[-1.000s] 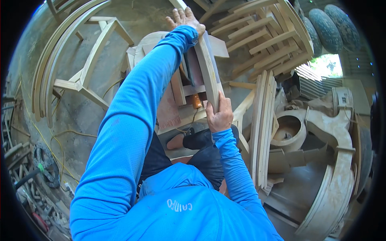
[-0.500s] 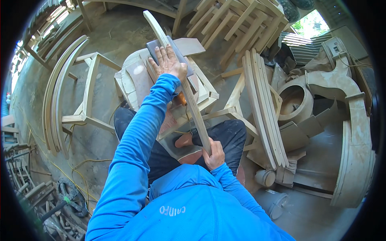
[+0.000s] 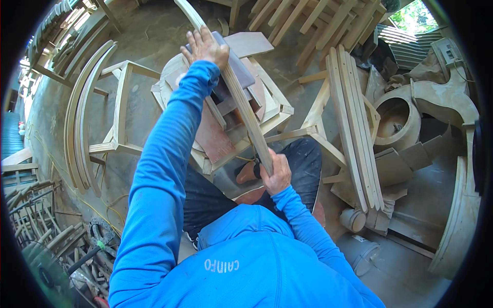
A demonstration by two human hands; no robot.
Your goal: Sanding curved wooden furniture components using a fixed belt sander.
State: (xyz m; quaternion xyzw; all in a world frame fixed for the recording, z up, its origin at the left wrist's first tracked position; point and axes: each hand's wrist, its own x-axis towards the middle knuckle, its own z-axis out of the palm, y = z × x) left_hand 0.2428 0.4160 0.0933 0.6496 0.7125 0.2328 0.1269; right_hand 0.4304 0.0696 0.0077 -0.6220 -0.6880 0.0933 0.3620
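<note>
A long, slightly curved wooden strip [image 3: 241, 101] runs away from me, tilted to the left. Close to my body, its near end is gripped by my right hand [image 3: 277, 173], fingers wrapped round it. Farther up the strip lies my left hand [image 3: 207, 50], palm down and fingers spread; whatever is under the palm is hidden. Beneath the strip, a flat grey pad [image 3: 240, 70] shows beside my left hand. It rests above a low wooden frame [image 3: 280, 119] that carries pale boards and a reddish board [image 3: 218, 146].
Curved wooden strips [image 3: 77, 118] lean on a frame to the left. More strips [image 3: 354, 128] rest on a frame to the right. Wooden frames [image 3: 328, 25] are stacked behind. Dusty curved ducting [image 3: 405, 120] and a bucket [image 3: 359, 251] stand at right. A yellow cord [image 3: 97, 213] crosses the floor.
My left hand has slid away from me along the strip, toward the pad's far edge. My right hand keeps hold of the near end. The whole view has shifted a little.
</note>
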